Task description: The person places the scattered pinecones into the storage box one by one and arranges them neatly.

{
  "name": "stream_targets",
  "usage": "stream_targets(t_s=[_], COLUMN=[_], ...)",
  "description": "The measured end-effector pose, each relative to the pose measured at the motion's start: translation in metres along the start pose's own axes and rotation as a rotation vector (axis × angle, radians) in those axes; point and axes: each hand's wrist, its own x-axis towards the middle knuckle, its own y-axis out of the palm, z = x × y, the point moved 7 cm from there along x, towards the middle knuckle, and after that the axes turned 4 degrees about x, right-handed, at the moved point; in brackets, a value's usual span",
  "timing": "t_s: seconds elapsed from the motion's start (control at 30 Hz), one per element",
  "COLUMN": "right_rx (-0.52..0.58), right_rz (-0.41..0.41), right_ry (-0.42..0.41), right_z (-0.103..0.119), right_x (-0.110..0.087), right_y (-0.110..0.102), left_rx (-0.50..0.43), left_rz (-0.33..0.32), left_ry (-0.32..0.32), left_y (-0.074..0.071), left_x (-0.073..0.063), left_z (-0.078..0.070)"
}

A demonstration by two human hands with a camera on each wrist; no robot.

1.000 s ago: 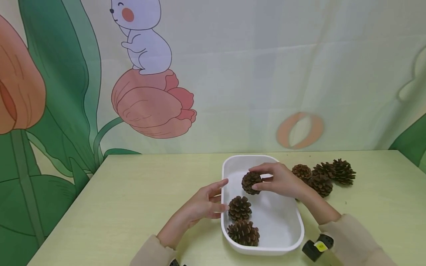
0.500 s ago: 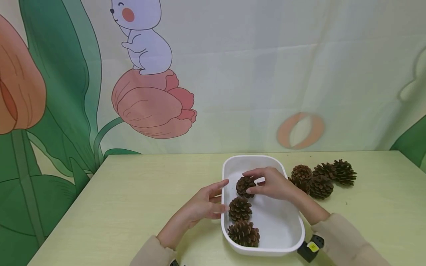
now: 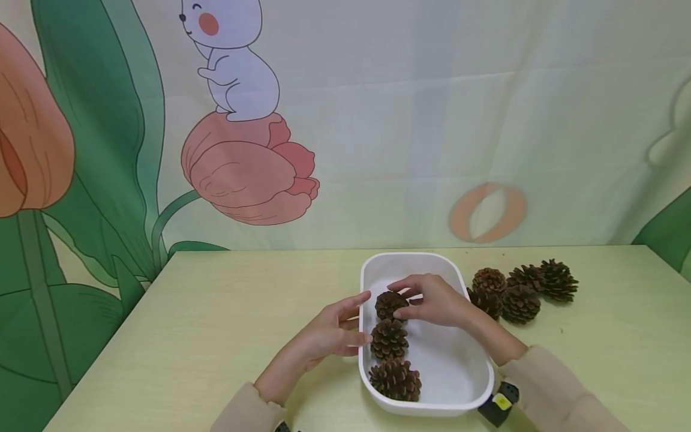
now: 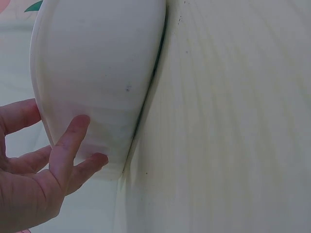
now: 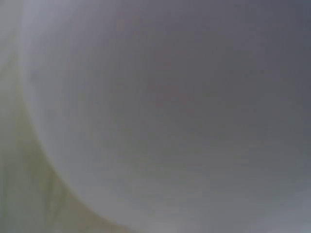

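My right hand (image 3: 436, 302) pinches a brown pine cone (image 3: 390, 305) low inside a white tray (image 3: 453, 360), near its left wall. Just in front of it sits another pine cone (image 3: 390, 339), and a larger one (image 3: 395, 380) lies in the near left corner. My left hand (image 3: 327, 331) holds the tray's left side. In the left wrist view, two fingers of this hand (image 4: 48, 170) rest against the outer wall, while others reach over the rim. The right wrist view has only a blurred white surface, perhaps the tray wall (image 5: 146, 121); the right hand is out of it.
Several more pine cones (image 3: 520, 303) lie clustered on the pale wooden table (image 3: 243, 312), right of the tray. Behind the table hangs a printed cloth (image 3: 378, 120) with tulips and a white animal. Black wrist devices sit on both cuffs.
My right hand has moved left and slightly down with its pine cone, bringing it beside the other cones along the tray's left wall. The left hand stays in place.
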Motion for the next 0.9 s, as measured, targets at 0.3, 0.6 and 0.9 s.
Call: stream_targets(t_s=[0.3,0.6,0.9], right_rx=[0.007,0.072,0.073], right_rz=[0.010,0.083,0.119], right_ry=[0.014,0.012,0.024], right_z=[0.0020,0.0010,0.0011], right_x=[0.0007,0.0008,-0.0015], right_y=[0.0014,0.0076,0.0084], left_rx=[0.005,0.004,0.006], left_rz=[-0.001,0.003,-0.002], left_ry=[-0.006,-0.001,-0.005], left_y=[-0.0003,-0.0001,0.0007], left_x=[0.0000,0.0002,-0.0006], left_z=[0.0001,0.0000,-0.0004])
